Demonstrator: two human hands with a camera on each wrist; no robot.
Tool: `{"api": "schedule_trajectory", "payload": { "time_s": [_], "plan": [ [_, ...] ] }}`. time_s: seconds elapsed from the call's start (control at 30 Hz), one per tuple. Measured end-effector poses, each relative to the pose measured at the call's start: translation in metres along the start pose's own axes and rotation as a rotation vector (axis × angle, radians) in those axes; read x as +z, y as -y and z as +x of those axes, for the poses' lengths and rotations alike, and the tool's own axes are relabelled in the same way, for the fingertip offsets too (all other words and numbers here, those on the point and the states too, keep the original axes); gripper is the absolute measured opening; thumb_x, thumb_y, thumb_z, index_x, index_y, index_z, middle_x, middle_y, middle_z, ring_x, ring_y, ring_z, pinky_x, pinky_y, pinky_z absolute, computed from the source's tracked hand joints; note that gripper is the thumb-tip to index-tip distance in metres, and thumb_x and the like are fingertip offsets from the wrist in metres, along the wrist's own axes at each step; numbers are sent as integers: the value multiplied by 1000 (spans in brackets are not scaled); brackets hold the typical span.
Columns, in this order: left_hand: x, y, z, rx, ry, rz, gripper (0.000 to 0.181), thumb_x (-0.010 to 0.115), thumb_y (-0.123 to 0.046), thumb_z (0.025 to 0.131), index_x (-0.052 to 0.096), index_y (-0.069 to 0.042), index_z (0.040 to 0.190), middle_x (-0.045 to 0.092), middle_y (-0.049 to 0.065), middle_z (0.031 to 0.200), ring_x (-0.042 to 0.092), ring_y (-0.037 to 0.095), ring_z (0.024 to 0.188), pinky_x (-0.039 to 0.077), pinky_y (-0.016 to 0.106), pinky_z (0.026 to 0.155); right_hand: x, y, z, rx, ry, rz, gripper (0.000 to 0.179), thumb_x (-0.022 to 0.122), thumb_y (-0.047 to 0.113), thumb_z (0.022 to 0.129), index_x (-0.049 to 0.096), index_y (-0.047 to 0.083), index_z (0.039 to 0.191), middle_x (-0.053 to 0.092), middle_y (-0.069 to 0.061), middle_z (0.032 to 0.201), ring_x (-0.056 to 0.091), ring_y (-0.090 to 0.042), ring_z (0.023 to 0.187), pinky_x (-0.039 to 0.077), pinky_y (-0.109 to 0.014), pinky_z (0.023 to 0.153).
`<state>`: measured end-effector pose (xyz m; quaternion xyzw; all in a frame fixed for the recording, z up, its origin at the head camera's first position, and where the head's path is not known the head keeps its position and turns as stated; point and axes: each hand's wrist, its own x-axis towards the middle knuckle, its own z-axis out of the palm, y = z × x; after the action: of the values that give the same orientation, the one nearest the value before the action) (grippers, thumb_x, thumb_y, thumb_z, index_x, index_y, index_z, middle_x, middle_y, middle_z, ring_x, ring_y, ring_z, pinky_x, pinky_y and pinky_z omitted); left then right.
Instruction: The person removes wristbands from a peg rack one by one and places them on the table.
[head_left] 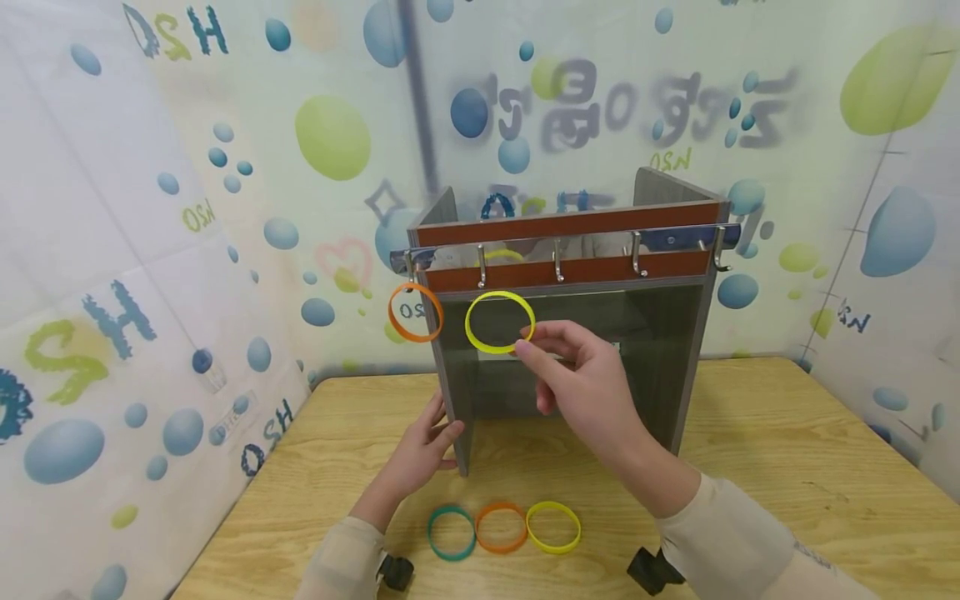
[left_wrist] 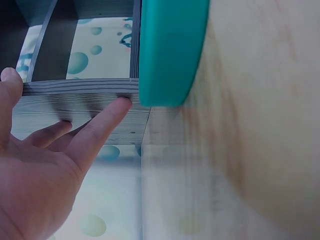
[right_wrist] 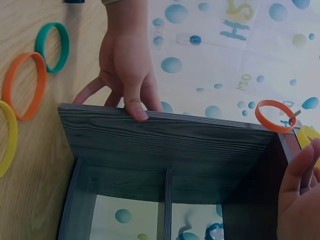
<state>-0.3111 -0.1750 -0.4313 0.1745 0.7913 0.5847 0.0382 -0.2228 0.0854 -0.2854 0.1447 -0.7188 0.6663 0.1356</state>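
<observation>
My right hand (head_left: 588, 383) pinches a yellow silicone wristband (head_left: 468, 323) between thumb and fingertips, in front of the shelf and just under the second hook from the left. An orange wristband (head_left: 408, 336) hangs from the leftmost hook of the metal hook rail (head_left: 671, 240). Low on the left, my left hand (head_left: 416, 454) grips the grey wooden shelf (head_left: 454, 408) by its side panel. In the right wrist view its thumb (right_wrist: 135, 107) lies over the panel's edge, with the other fingers on the outer face.
On the wooden table (head_left: 757, 433), a teal wristband (head_left: 452, 557), another orange wristband (head_left: 502, 551) and another yellow wristband (head_left: 553, 551) lie in a row before the shelf. The teal one looms large in the left wrist view. A printed curtain (head_left: 225, 333) surrounds the table.
</observation>
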Motion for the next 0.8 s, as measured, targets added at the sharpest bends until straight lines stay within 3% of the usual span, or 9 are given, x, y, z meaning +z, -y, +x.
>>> {"api": "schedule_trajectory", "payload": {
  "time_s": [0.27, 0.8],
  "plan": [
    [1, -1, -1, -4, -14, -3, 70, 57, -25, 113, 21, -50, 168, 30, 10, 176, 44, 49, 152, 66, 57, 86, -10, -4, -13, 50, 19, -44, 25, 78, 33, 100, 72, 15, 118, 78, 3, 97, 59, -19, 55, 52, -29, 52],
    [0, 1, 1, -3, -3, -13, 71, 58, -27, 112, 20, -53, 167, 30, 8, 177, 44, 48, 153, 66, 56, 87, -32, -27, -27, 145, 25, -104, 33, 80, 35, 98, 71, 11, 119, 79, 6, 96, 59, -19, 56, 56, -31, 58]
  ]
}}
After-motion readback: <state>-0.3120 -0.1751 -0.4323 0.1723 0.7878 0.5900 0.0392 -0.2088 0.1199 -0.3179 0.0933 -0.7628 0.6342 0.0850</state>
